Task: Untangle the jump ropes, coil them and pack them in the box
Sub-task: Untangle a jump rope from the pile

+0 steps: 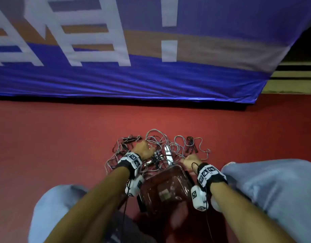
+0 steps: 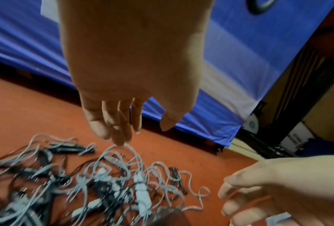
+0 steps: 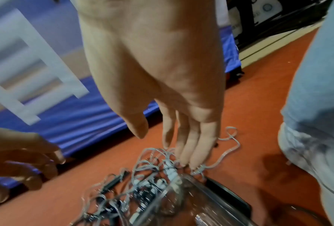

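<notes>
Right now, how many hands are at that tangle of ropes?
2. The left hand hangs open above the left part of the jump ropes; the right hand touches their right edge with straight fingers, beside the clear box's far corner. No others show.

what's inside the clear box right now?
No ropes inside the clear plastic box; through its walls only the red floor and a pale patch, perhaps a label, show. The tangled jump ropes lie on the floor just beyond it. Forearms hide its side edges.
</notes>
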### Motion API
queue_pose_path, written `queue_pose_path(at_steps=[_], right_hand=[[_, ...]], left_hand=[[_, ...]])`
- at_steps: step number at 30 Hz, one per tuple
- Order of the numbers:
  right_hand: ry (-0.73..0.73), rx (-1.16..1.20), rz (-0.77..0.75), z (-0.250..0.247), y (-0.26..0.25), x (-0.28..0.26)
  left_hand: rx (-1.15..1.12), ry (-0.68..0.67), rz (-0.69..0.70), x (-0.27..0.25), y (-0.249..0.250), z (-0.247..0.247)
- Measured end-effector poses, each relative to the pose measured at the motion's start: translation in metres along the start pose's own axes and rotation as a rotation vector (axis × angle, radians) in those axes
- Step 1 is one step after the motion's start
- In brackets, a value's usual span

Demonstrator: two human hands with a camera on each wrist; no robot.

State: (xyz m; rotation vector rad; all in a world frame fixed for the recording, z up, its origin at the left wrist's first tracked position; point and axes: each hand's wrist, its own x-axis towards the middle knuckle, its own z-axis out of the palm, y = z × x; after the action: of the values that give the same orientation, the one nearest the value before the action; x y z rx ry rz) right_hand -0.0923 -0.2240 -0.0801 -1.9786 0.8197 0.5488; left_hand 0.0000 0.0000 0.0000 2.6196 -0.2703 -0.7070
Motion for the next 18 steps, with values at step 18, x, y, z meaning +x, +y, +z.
queue_pose_path(at_steps=[18], right_hand=[[-0.134, -0.464, -0.145, 0.085, 0.009, 0.173]], left_hand=[[0.028, -0.17, 0.002, 0.103, -0.09, 0.145]])
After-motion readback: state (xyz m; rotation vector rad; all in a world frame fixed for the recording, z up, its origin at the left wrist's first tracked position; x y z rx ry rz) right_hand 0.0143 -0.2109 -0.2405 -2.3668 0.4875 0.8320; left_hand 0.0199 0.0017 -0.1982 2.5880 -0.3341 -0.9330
